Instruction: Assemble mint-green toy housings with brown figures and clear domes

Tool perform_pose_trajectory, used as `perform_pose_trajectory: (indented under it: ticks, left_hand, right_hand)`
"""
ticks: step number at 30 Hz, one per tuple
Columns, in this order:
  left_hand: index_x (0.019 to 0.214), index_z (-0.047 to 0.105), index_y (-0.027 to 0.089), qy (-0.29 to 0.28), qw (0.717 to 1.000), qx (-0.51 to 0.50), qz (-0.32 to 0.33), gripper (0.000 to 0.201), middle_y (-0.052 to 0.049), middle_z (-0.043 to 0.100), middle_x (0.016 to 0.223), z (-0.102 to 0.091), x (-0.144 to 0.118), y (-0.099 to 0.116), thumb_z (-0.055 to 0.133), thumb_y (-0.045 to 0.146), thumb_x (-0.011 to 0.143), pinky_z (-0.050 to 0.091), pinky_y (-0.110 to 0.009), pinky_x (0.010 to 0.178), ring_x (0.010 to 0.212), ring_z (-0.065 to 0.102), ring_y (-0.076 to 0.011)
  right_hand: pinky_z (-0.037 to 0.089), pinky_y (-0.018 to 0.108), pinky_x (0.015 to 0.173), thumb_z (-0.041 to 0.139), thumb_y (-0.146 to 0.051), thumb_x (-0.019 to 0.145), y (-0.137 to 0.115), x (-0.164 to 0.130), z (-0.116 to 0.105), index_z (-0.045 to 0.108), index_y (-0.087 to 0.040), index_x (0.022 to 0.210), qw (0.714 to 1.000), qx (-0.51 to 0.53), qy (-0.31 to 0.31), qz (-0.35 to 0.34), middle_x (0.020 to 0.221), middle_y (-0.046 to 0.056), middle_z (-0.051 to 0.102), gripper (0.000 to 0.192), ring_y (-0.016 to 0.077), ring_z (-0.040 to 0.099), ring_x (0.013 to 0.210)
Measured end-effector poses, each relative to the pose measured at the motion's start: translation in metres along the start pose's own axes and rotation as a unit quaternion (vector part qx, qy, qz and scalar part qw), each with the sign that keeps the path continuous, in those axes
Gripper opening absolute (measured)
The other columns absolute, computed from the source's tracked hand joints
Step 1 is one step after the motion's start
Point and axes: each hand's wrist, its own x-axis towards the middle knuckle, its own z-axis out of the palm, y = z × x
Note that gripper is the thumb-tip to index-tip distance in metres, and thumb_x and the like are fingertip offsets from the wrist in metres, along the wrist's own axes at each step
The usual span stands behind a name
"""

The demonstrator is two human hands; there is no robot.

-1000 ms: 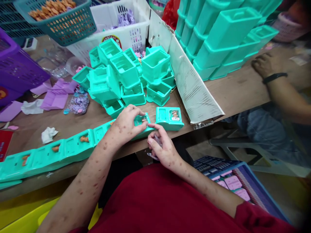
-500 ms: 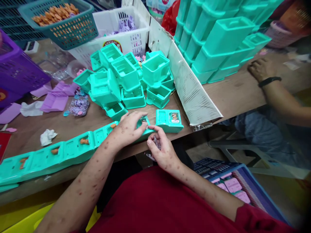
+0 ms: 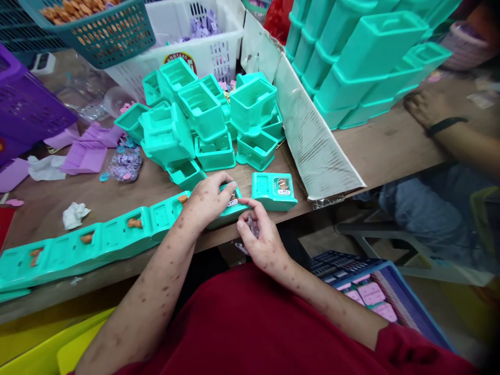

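My left hand (image 3: 207,202) presses down on a teal plastic toy box (image 3: 228,208) lying at the table's front edge. My right hand (image 3: 261,238) holds a few small clear plastic pieces (image 3: 250,229) in its palm, and its fingertips touch the box's window end. A finished teal box (image 3: 274,190) with a small figure behind its window lies just to the right. A row of teal boxes (image 3: 94,242) with brown figures in them stretches left along the table edge.
A heap of empty teal shells (image 3: 203,120) lies behind my hands. Cardboard (image 3: 308,130) fences a tall teal stack (image 3: 363,57). Baskets stand at the back: teal (image 3: 97,31), white (image 3: 203,47), purple (image 3: 27,104). Another person's arm (image 3: 449,130) rests at right. A blue crate (image 3: 371,291) sits below.
My left hand's fingers have shifted slightly over the box's window, and my right fingertips stay at its end. The view has wobbled a little.
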Motion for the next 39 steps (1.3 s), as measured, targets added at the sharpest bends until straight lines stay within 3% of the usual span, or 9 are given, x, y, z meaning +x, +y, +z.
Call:
perform_pose_trajectory:
  ticks: [7,11,13,15,19,25,29,33,39]
  left_hand:
    - [0.109,0.074,0.020,0.010,1.000,0.023,-0.011,0.024,-0.008,0.080,0.108,0.005,0.006,-0.002,0.056,0.035,0.106,0.054,-0.042,0.098,0.105,0.073,-0.0269]
    - [0.126,0.069,0.017,0.149,0.984,0.008,0.094,0.028,-0.013,0.074,0.127,-0.006,-0.018,0.013,0.055,0.034,0.109,0.055,-0.043,0.108,0.120,0.070,-0.0256]
    - [0.123,0.068,0.019,0.206,0.965,0.011,0.164,0.021,-0.009,0.073,0.120,-0.012,-0.047,0.026,0.058,0.031,0.109,0.057,-0.040,0.105,0.114,0.070,-0.0233]
    - [0.119,0.068,0.021,0.173,0.961,0.014,0.214,0.016,-0.006,0.073,0.111,-0.013,-0.080,0.035,0.068,0.029,0.105,0.058,-0.038,0.100,0.106,0.070,-0.0216]
    - [0.134,0.065,0.023,0.019,0.964,0.010,0.264,0.038,-0.009,0.070,0.132,0.000,-0.127,0.037,0.080,0.029,0.100,0.059,-0.040,0.107,0.123,0.067,-0.0241]
    - [0.133,0.066,0.021,0.053,0.971,0.017,0.232,0.034,-0.013,0.065,0.143,0.004,-0.148,0.021,0.076,0.030,0.102,0.056,-0.046,0.113,0.132,0.063,-0.0271]
    - [0.145,0.061,0.021,0.044,0.969,0.045,0.239,0.048,-0.013,0.065,0.149,-0.015,-0.155,0.016,0.077,0.034,0.102,0.053,-0.046,0.119,0.140,0.060,-0.0285]
    - [0.144,0.062,0.019,0.148,0.966,0.103,0.185,0.033,-0.013,0.069,0.144,-0.046,-0.134,-0.012,0.058,0.027,0.112,0.049,-0.051,0.121,0.138,0.061,-0.0291]
    - [0.129,0.071,0.015,0.101,0.961,0.200,0.164,0.029,-0.012,0.078,0.128,-0.068,-0.108,-0.054,0.050,0.027,0.114,0.054,-0.051,0.109,0.122,0.069,-0.0316]
  right_hand:
    - [0.053,0.031,0.074,0.065,-0.030,0.104,0.009,-0.001,0.002,0.058,-0.029,0.146,0.999,0.041,-0.001,-0.006,0.095,-0.002,0.064,0.043,0.0153,0.060,0.077]
    - [0.047,0.023,0.050,0.069,-0.041,0.103,0.006,-0.010,0.001,0.058,-0.035,0.146,0.973,0.214,-0.020,0.081,0.097,-0.002,0.058,0.045,0.0145,0.056,0.072]
    - [0.047,0.021,0.046,0.073,-0.042,0.099,-0.003,-0.017,-0.002,0.064,-0.032,0.136,0.946,0.301,-0.010,0.117,0.094,-0.002,0.059,0.039,0.0143,0.055,0.070]
    - [0.049,0.021,0.048,0.075,-0.042,0.096,-0.016,-0.022,-0.004,0.070,-0.027,0.124,0.920,0.365,0.009,0.144,0.090,-0.002,0.062,0.033,0.0135,0.055,0.068]
    - [0.049,0.020,0.048,0.079,-0.042,0.090,-0.038,-0.023,0.001,0.072,-0.022,0.112,0.864,0.448,0.004,0.228,0.085,0.000,0.068,0.031,0.0114,0.057,0.059]
    - [0.046,0.017,0.045,0.085,-0.036,0.084,-0.047,-0.014,0.027,0.068,-0.020,0.091,0.804,0.509,-0.041,0.305,0.078,-0.003,0.065,0.024,0.0085,0.054,0.055]
    - [0.048,0.018,0.044,0.084,-0.039,0.085,-0.047,-0.012,0.034,0.070,-0.020,0.098,0.778,0.529,-0.061,0.332,0.077,-0.004,0.065,0.027,0.0086,0.053,0.053]
    - [0.046,0.015,0.044,0.079,-0.031,0.088,-0.045,-0.014,0.036,0.070,-0.017,0.102,0.734,0.575,-0.101,0.348,0.083,-0.003,0.061,0.022,0.0088,0.056,0.062]
    - [0.046,0.016,0.044,0.079,-0.028,0.088,-0.040,-0.018,0.034,0.069,-0.017,0.101,0.738,0.569,-0.096,0.350,0.082,-0.004,0.061,0.020,0.0091,0.055,0.064]
